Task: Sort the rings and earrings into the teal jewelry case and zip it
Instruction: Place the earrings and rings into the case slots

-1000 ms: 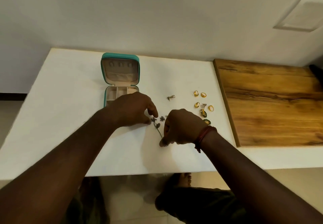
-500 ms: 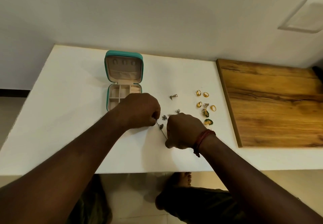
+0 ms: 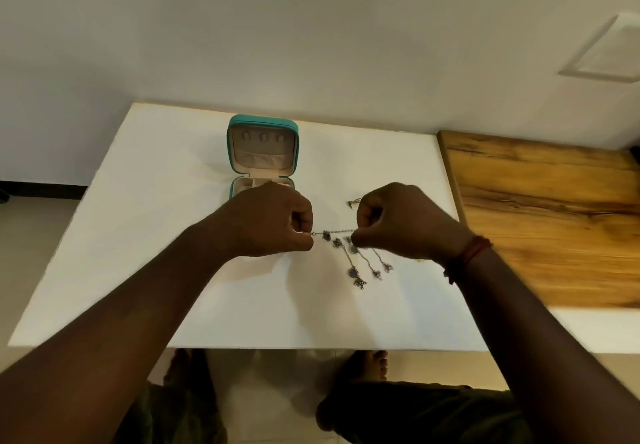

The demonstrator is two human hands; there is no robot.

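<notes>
Left hand (image 3: 273, 222) and right hand (image 3: 405, 222) grips pinch a silver charm chain (image 3: 337, 231) taut, near the teal jewelry case (image 3: 263, 119), well inside the table (image 3: 138, 235) edges.

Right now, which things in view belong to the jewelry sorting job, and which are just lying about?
In the job:
- silver dangle chain, pinched at its ends by the left hand and right hand
- teal jewelry case, open
- small silver earring, loose on the white table

Lying about:
- wooden board
- red wrist thread
</notes>
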